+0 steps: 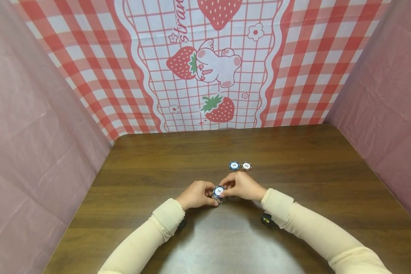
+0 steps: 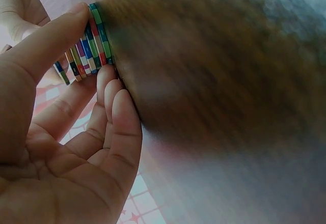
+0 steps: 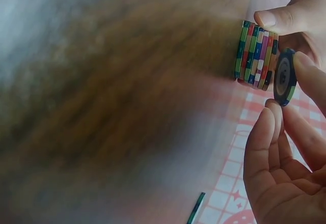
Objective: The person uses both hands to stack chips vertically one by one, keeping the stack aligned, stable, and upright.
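A stack of several poker chips (image 3: 256, 56), with red, green, blue and purple edges, stands on the table. My left hand (image 1: 196, 195) holds this stack from the side, thumb and fingers on its rims. Between the thumb and fingers of my right hand (image 1: 244, 186) is a blue poker chip (image 1: 219, 191) with a white centre. In the right wrist view the pinched chip (image 3: 284, 77) is slightly tilted, with a narrow gap between it and the stack's top. From above, this chip covers most of the stack.
Beyond my right hand, a blue chip (image 1: 234, 165) and a dark brown chip (image 1: 246, 166) lie side by side on the brown wooden table (image 1: 150, 160). A red-and-white strawberry cloth (image 1: 219, 68) hangs behind the table, with pink curtains (image 1: 380, 87) at both sides.
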Demonstrator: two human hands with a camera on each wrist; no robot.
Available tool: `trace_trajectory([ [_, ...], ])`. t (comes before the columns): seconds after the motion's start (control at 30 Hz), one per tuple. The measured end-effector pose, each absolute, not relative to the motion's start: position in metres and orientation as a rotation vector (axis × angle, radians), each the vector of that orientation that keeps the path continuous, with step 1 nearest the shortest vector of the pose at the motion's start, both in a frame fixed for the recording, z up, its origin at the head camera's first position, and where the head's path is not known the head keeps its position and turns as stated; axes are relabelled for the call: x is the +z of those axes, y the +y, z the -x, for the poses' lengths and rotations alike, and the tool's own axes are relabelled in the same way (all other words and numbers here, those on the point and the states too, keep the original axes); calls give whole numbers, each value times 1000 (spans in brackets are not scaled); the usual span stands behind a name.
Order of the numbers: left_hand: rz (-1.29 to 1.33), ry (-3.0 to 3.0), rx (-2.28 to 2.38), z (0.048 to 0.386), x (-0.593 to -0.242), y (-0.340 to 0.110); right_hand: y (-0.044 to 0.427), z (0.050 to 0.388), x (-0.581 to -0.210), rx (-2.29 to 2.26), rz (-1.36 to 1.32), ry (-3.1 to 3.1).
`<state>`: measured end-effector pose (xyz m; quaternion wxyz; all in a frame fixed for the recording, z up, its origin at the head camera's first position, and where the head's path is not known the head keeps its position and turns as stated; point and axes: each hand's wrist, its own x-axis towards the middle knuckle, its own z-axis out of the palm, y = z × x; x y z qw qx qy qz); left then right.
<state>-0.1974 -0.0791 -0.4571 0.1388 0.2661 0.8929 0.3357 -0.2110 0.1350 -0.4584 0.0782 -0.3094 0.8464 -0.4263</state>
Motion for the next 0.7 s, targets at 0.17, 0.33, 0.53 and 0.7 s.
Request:
trace_trajectory([
  [0.17, -758, 2580, 969, 198, -458, -79, 134, 210, -458, -1234, 925, 2538],
  [0.33, -776, 2588, 970, 198, -459, -79, 132, 208, -455, -1202, 947, 2544],
  [0.53, -793, 2594, 976, 198, -459, -79, 131, 207, -455, -1196, 966, 2539],
  [0.7, -789, 2593, 978, 198, -459, -79, 130, 207, -454, -1182, 964, 2551],
])
